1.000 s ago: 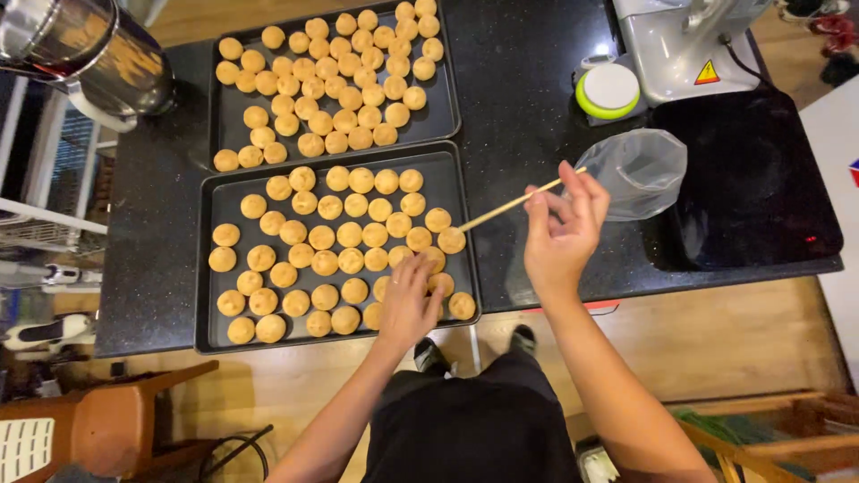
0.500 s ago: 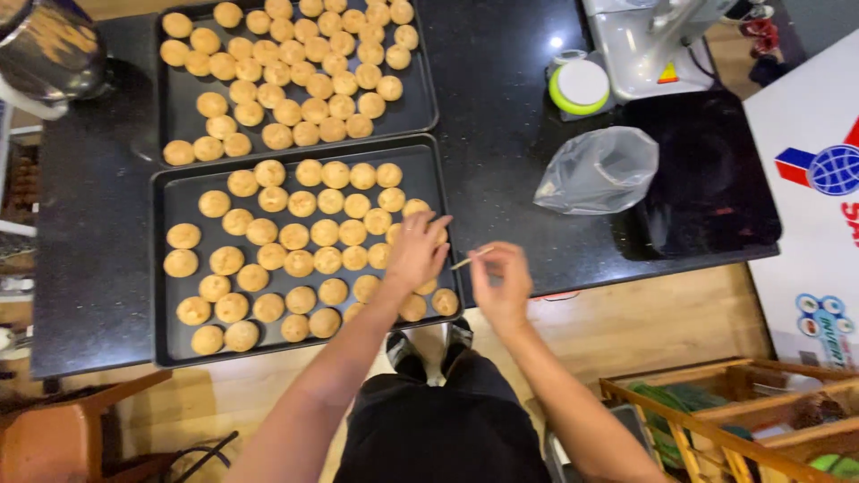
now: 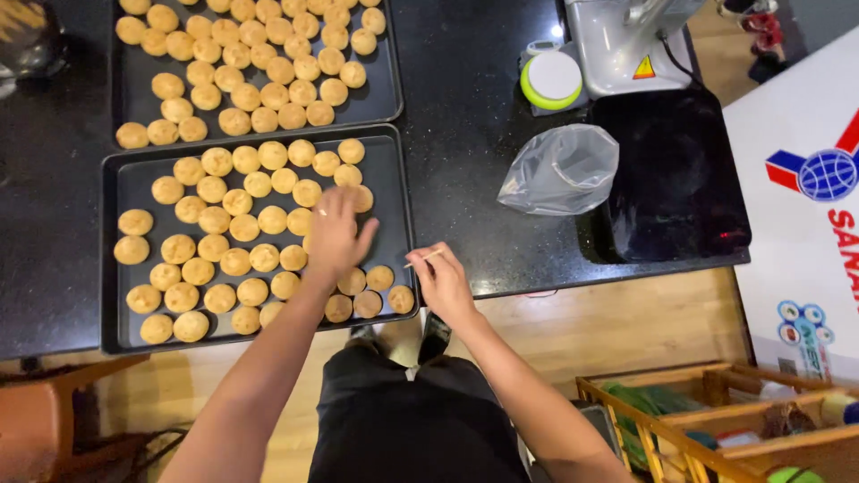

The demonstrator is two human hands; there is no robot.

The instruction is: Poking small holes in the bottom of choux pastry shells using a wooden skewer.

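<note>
**A:** Pastry balls [image 3: 234, 227] first. Where are they in the head view?

**B:** Small golden rounds fill the near baking tray [image 3: 116, 268], which sits along the front edge of the black worktop [image 3: 465, 134]. A second tray [image 3: 380, 94] of them lies just behind it, towards the back edge.

**A:** And my hands?

**B:** I see my left hand [image 3: 337, 234] spread flat, fingers apart, resting on the balls at the tray's right side. It grips nothing; I judge it steadies them. My right hand [image 3: 443, 284] hovers off the tray's front right corner, fingers pinched on a thin wooden stick [image 3: 423, 259] pointing back at the balls.

**A:** What else is on the worktop?

**B:** A crumpled clear plastic bag [image 3: 562, 168] right of the trays, a round white lid with a green rim [image 3: 550, 79] behind it, a grey machine [image 3: 626, 40] at the back right corner, and a black appliance [image 3: 671, 179].

**A:** The room?

**B:** Wooden floor [image 3: 608, 322] below, and a wooden crate [image 3: 716, 420] at lower right.
</note>
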